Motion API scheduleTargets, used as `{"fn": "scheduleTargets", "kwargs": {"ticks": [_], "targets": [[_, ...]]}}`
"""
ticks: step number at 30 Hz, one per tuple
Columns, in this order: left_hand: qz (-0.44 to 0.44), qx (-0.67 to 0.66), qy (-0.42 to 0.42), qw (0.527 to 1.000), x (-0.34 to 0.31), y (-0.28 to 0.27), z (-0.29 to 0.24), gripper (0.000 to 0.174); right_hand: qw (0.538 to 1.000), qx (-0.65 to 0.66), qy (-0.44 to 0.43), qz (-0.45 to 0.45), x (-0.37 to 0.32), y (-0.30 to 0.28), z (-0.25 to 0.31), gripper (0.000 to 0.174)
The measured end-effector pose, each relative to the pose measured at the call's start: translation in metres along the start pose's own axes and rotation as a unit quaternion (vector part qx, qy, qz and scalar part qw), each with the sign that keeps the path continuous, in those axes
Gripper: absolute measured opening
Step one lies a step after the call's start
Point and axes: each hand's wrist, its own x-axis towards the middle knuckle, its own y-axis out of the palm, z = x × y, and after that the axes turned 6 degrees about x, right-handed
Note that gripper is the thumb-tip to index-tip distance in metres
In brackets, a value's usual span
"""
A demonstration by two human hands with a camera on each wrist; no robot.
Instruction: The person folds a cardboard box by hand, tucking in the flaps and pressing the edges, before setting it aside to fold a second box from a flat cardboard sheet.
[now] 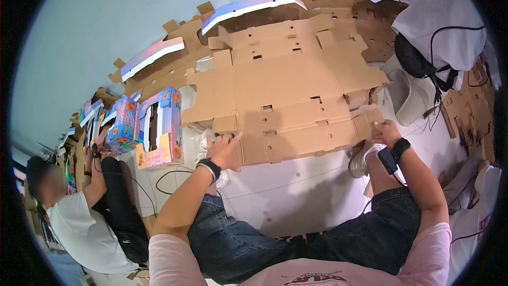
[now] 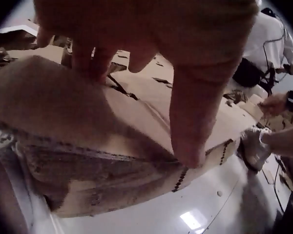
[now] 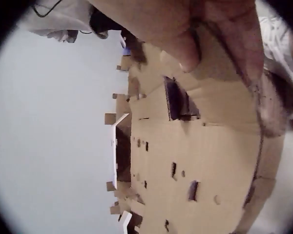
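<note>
A large brown die-cut cardboard sheet (image 1: pixel 280 85), unfolded, with slots and side flaps, lies plain side up in front of me. At its near left corner my left hand (image 1: pixel 225 151) rests with fingers spread; in the left wrist view its thumb (image 2: pixel 188 131) presses at the front edge. At the near right corner my right hand (image 1: pixel 389 133) pinches a flap. In the right wrist view the thumb (image 3: pixel 188 56) is on top and the other fingers are beyond the edge. More layers of cardboard (image 2: pixel 102 185) show beneath the top sheet in the left wrist view.
Printed blue-and-pink boxes (image 1: pixel 161 127) stand on the left, beside another person (image 1: pixel 87 222) who is sitting there. Flattened cardboard with printed flaps (image 1: pixel 254 8) leans along the wall. A whitish bin (image 1: pixel 405 92) and hanging cables (image 1: pixel 436 82) are on the right.
</note>
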Motion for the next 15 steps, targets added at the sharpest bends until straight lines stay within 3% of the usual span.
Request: {"fn": "scheduleTargets", "kwargs": {"ticks": [4,6,12,13,15], "targets": [[-0.006,0.033,0.014,0.999,0.003,0.0,-0.005,0.11,0.999,0.011,-0.045,-0.022,-0.01,0.014,0.011,0.033],[-0.006,0.037,0.018,0.999,0.007,0.005,-0.004,0.107,0.993,-0.013,-0.114,-0.036,-0.016,0.025,0.023,0.029],[-0.083,0.003,0.006,0.996,0.014,0.018,0.001,0.095,0.966,-0.088,-0.241,-0.029,-0.008,0.032,0.051,0.027],[-0.083,-0.004,0.004,0.996,0.014,0.017,-0.001,0.093,0.966,-0.089,-0.24,-0.031,-0.005,0.029,0.046,0.027],[-0.087,-0.011,0.001,0.996,0.015,0.016,-0.003,0.092,0.991,0.011,-0.115,-0.063,0.013,0.018,0.026,0.027]]}}
